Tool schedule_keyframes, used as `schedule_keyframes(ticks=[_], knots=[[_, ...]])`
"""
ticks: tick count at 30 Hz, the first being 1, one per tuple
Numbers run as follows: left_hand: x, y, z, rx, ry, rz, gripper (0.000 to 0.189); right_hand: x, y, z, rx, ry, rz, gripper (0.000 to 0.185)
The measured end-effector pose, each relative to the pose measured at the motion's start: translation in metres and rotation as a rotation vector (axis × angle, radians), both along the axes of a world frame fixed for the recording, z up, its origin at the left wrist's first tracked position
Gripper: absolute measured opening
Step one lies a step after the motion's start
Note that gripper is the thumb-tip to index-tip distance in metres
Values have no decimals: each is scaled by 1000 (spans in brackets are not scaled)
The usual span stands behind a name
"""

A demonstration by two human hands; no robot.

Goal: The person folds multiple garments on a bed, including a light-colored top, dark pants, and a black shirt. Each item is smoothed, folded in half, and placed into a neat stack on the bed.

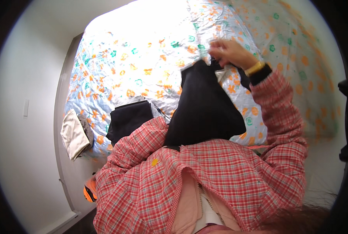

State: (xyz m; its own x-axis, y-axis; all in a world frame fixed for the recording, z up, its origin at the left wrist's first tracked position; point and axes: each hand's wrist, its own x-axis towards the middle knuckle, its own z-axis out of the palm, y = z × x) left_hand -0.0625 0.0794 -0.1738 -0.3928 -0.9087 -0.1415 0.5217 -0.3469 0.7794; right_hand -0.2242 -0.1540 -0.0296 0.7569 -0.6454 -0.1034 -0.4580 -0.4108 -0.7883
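A black cloth garment (204, 108) is spread over the near edge of the bed, narrow at its far end and wide near my body. My right hand (232, 54), blurred, is just beyond its far end at the right; whether its fingers grip any cloth cannot be made out. My left hand is hidden behind the sleeve and the black cloth. To the left lies a folded black garment (131, 118) on lighter folded cloth. More dark cloth (244, 79) shows under my right wrist.
The bed bears a light sheet (147, 71) with orange and green prints. A folded beige cloth (74, 134) lies on grey cloth at the bed's left corner. A white wall (27, 73) stands at the left, and an orange and black object (89, 191) is low beside my sleeve.
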Motion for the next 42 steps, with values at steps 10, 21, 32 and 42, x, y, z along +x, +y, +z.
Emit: schedule_keyframes(ticks=[10,21,32,42], knots=[[-10,-13,-1,58,97,101,36,-100,109,-102,483,-274,-37,32],[-21,-3,-5,146,158,138,39,-134,109,-122,718,-518,5,46],[-3,41,-5,349,239,268,42,-117,138,-133,975,-496,-87,29],[0,5,15,-19,-117,309,49,-72,130,-107,915,-715,-236,33]])
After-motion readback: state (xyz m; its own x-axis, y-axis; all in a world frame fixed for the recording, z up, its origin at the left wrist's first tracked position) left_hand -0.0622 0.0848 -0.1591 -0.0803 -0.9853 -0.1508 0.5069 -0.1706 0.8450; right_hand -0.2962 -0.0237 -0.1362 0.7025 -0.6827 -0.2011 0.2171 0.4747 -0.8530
